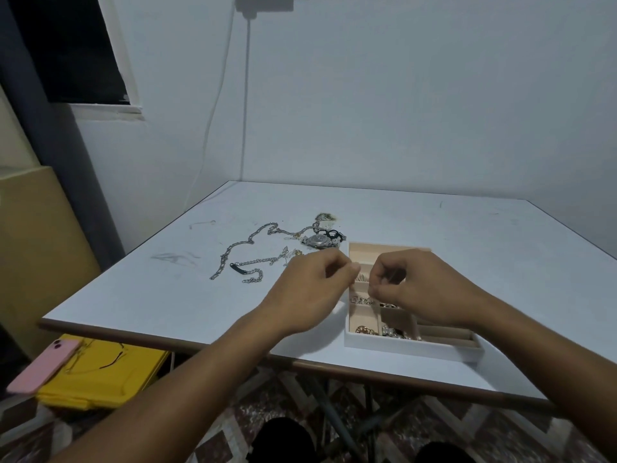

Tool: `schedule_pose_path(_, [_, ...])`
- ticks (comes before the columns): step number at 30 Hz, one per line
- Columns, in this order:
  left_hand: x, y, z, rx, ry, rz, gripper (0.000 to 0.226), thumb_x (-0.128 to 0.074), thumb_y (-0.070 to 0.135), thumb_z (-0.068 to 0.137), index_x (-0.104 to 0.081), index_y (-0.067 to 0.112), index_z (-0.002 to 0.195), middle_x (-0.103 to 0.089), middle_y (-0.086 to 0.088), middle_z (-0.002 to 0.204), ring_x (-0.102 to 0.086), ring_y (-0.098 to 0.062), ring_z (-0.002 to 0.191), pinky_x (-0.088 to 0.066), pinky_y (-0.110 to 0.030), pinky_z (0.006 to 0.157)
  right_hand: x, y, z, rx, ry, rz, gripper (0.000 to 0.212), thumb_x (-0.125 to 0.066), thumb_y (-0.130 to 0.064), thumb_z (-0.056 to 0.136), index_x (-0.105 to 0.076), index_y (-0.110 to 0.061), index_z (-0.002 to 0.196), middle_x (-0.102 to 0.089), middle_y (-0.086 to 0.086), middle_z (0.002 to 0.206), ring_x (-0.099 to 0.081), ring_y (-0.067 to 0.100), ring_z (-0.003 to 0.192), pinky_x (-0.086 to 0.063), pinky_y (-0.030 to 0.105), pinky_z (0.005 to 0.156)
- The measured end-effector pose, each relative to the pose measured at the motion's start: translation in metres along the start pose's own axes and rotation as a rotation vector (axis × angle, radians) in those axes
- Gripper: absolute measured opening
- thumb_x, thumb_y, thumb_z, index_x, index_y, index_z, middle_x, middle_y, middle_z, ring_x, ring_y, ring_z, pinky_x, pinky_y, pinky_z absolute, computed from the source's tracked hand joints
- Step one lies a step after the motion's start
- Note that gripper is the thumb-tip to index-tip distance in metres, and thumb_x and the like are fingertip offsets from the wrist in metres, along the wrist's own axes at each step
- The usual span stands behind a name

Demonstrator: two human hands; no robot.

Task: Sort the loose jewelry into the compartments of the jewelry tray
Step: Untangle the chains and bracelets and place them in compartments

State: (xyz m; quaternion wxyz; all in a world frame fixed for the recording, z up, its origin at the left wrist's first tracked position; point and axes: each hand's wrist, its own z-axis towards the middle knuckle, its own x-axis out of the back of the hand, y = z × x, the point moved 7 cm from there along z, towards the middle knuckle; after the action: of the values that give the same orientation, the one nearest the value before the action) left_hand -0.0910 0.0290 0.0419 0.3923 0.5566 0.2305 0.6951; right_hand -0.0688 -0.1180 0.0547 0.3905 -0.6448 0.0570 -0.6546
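Observation:
The white jewelry tray (414, 349) with beige compartments sits on the table's near right part; small rings and earrings lie in its near and left cells. Both hands hover over its left side with fingers curled. My left hand (314, 289) and my right hand (417, 285) have their fingertips close together, pinching something too small to make out. Loose pieces lie left of the tray: a long silver chain (247, 243), a bracelet with a black plate (248, 269), a silver watch (319, 241) and small gold bits (295, 252).
The white table (467, 228) stands in a wall corner, its brown front edge near me. A pink phone (43, 365) lies on a yellow box (100, 372) below left. A cable hangs down the wall at the back.

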Motion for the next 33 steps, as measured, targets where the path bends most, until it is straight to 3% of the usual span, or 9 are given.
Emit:
schedule_pose_path(5, [0.014, -0.028, -0.01, -0.034, 0.041, 0.181, 0.008, -0.058, 0.029, 0.09, -0.065, 0.029, 0.093, -0.067, 0.016, 0.092, -0.058, 0.005, 0.089, -0.049, -0.021, 0.083, -0.019, -0.006, 0.017, 0.02, -0.033, 0.012, 0.006, -0.07, -0.022, 0.081, -0.067, -0.028, 0.081, -0.068, -0.01, 0.083, -0.063, 0.008, 0.08, -0.053, 0.031, 0.076])
schedule_pose_path(11, [0.038, -0.06, -0.002, 0.037, 0.108, 0.329, 0.012, -0.056, 0.028, 0.089, -0.066, 0.026, 0.095, -0.065, 0.016, 0.1, -0.053, -0.004, 0.096, -0.038, -0.022, 0.08, -0.043, -0.019, 0.059, 0.081, -0.075, -0.111, 0.013, -0.064, -0.019, 0.083, -0.064, -0.026, 0.094, -0.063, -0.014, 0.091, -0.056, 0.002, 0.075, -0.041, 0.016, 0.064])
schedule_pose_path(15, [0.055, -0.078, 0.018, 0.118, 0.167, 0.364, 0.015, -0.053, 0.025, 0.087, -0.066, 0.025, 0.093, -0.065, 0.012, 0.1, -0.054, -0.011, 0.096, -0.041, -0.028, 0.079, -0.058, -0.018, 0.104, 0.056, -0.064, -0.185, 0.023, -0.06, -0.014, 0.084, -0.065, -0.02, 0.105, -0.065, -0.004, 0.098, -0.057, 0.015, 0.088, -0.047, 0.028, 0.08])
schedule_pose_path(19, [0.065, -0.09, 0.038, 0.159, 0.195, 0.358, 0.016, -0.053, 0.023, 0.087, -0.067, 0.023, 0.091, -0.067, 0.009, 0.098, -0.058, -0.013, 0.094, -0.047, -0.032, 0.082, -0.074, -0.018, 0.143, 0.026, -0.097, -0.256, 0.024, -0.062, -0.022, 0.086, -0.065, -0.023, 0.109, -0.063, -0.003, 0.102, -0.058, 0.018, 0.099, -0.05, 0.034, 0.088])
schedule_pose_path(23, [0.069, -0.099, 0.053, 0.199, 0.206, 0.351, 0.014, -0.053, 0.025, 0.086, -0.066, 0.026, 0.09, -0.067, 0.01, 0.097, -0.058, -0.013, 0.09, -0.049, -0.032, 0.078, -0.085, -0.023, 0.168, -0.003, -0.123, -0.349, 0.021, -0.064, -0.027, 0.084, -0.065, -0.024, 0.105, -0.065, 0.001, 0.11, -0.062, 0.022, 0.1, -0.054, 0.041, 0.086])
schedule_pose_path(27, [0.066, -0.106, 0.061, 0.211, 0.197, 0.356, 0.018, -0.05, 0.022, 0.086, -0.067, 0.023, 0.094, -0.068, 0.006, 0.1, -0.058, -0.016, 0.091, -0.05, -0.034, 0.08, -0.095, -0.024, 0.178, -0.025, -0.185, -0.491, 0.018, -0.068, -0.017, 0.08, -0.07, -0.013, 0.098, -0.07, 0.007, 0.099, -0.067, 0.026, 0.092, -0.057, 0.04, 0.081])
schedule_pose_path(31, [0.065, -0.109, 0.067, 0.205, 0.209, 0.343, 0.018, -0.051, 0.02, 0.087, -0.067, 0.02, 0.095, -0.068, 0.005, 0.101, -0.059, -0.016, 0.094, -0.049, -0.031, 0.079, -0.095, -0.024, 0.181, -0.025, -0.198, -0.445, 0.003, -0.068, -0.014, 0.082, -0.067, -0.014, 0.085, -0.071, 0.008, 0.094, -0.066, 0.025, 0.091, -0.057, 0.04, 0.082])
schedule_pose_path(33, [0.067, -0.11, 0.07, 0.21, 0.24, 0.311, 0.015, -0.053, 0.02, 0.088, -0.066, 0.02, 0.096, -0.067, 0.007, 0.102, -0.059, -0.016, 0.094, -0.048, -0.03, 0.079, -0.093, -0.024, 0.181, -0.028, -0.203, -0.39, 0.014, -0.067, -0.01, 0.081, -0.061, -0.02, 0.073, -0.071, 0.004, 0.088, -0.066, 0.022, 0.09, -0.057, 0.038, 0.081])
